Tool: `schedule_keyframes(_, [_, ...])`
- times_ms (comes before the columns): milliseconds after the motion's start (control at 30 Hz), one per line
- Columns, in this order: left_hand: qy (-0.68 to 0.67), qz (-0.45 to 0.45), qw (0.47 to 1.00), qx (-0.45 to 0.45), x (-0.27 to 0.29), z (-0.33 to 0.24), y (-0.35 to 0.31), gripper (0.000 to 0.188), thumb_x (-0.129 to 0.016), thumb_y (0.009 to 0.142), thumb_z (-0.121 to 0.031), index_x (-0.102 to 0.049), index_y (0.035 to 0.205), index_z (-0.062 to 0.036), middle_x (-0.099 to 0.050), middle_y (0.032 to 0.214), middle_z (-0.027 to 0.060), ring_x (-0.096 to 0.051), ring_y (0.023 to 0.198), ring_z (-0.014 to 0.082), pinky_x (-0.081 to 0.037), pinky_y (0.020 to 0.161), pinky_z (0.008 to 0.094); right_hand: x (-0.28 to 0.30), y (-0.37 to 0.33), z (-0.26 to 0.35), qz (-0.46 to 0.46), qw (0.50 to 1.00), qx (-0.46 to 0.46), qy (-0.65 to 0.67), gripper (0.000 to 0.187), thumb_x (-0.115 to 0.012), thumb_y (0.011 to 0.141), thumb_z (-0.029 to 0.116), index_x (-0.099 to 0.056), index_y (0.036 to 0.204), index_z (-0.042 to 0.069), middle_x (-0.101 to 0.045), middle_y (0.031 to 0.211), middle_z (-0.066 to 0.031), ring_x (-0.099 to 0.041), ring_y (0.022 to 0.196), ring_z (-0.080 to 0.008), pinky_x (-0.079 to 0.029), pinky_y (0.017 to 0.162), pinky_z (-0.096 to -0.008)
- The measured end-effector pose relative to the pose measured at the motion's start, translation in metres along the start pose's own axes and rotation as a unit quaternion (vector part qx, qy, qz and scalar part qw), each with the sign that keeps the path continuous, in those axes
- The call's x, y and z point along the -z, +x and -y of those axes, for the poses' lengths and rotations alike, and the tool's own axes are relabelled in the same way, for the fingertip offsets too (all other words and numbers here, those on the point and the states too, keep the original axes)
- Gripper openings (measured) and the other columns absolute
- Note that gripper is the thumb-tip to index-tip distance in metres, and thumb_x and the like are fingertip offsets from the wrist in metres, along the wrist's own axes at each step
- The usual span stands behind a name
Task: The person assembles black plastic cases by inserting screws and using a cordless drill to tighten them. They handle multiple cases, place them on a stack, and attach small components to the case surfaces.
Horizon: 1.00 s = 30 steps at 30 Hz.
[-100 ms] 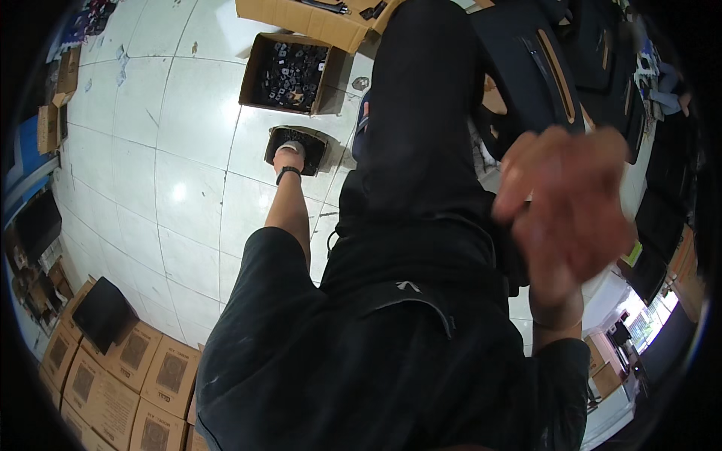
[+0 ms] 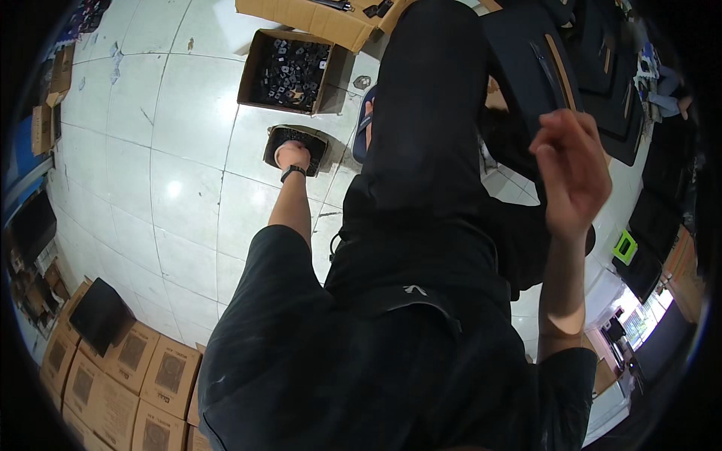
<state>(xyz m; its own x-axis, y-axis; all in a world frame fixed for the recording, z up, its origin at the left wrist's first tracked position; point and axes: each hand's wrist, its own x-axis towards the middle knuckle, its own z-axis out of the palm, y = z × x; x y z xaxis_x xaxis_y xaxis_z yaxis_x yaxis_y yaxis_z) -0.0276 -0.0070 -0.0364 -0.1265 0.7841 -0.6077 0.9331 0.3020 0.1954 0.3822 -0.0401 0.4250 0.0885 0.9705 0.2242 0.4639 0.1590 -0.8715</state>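
My left hand (image 2: 293, 155) reaches down into a small cardboard box (image 2: 324, 141) on the floor. Dark small pieces line that box, and my fingers are hidden among them. On the right my right hand (image 2: 575, 174) is raised in the air, its fingers half bent and the thumb apart from them. I see nothing in it. Behind its fingertips stands a large black panel (image 2: 519, 56) with a tan strip (image 2: 559, 71) along it.
Beyond the small box, a larger cardboard box (image 2: 247, 79) holds many small black pieces. A flat carton (image 2: 301, 16) with black parts lies farther off. Stacked brown cartons (image 2: 167, 376) fill the lower left, with a black panel (image 2: 101, 314) on them. Several black panels crowd the right.
My right hand has shifted slightly up and is less blurred, with its fingers turned more sideways. My left hand has sunk a little into the small box, and its fingers have turned.
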Motion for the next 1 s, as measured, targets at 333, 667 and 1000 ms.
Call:
schedule_keyframes(333, [0.058, 0.087, 0.989, -0.108, -0.061, -0.021, 0.025, 0.03, -0.055, 0.094, -0.012, -0.073, 0.117, -0.0081, -0.073, 0.115, 0.0265, -0.07, 0.109, 0.0438, -0.058, 0.094, 0.0507, 0.135, -0.133, -0.103, -0.096, 0.909, -0.327, -0.241, 0.041, -0.068, 0.1, 0.001, -0.065, 0.14, 0.005, -0.066, 0.106, 0.0001, -0.057, 0.087, -0.0033, -0.046, 0.085, -0.0189])
schedule_keyframes(667, [0.063, -0.01, 0.996, -0.067, -0.08, -0.01, 0.037, 0.026, -0.054, 0.1, -0.016, -0.077, 0.095, -0.0044, -0.076, 0.103, 0.024, -0.075, 0.096, 0.0419, -0.062, 0.08, 0.0497, 0.196, -0.243, -0.074, -0.091, 0.836, -0.387, -0.379, 0.037, -0.067, 0.092, -0.009, -0.071, 0.128, 0.001, -0.061, 0.09, 0.0016, -0.058, 0.076, -0.005, -0.048, 0.069, -0.0205])
schedule_keyframes(1000, [0.052, -0.011, 0.997, -0.056, -0.058, -0.036, 0.019, 0.021, -0.058, 0.098, -0.011, -0.076, 0.093, -0.0022, -0.076, 0.101, 0.024, -0.075, 0.097, 0.0429, -0.062, 0.083, 0.0506, 0.186, -0.218, -0.082, -0.078, 0.824, -0.338, -0.448, 0.03, -0.075, 0.087, -0.003, -0.074, 0.117, 0.001, -0.062, 0.087, -0.0047, -0.059, 0.071, -0.0131, -0.05, 0.068, -0.0271])
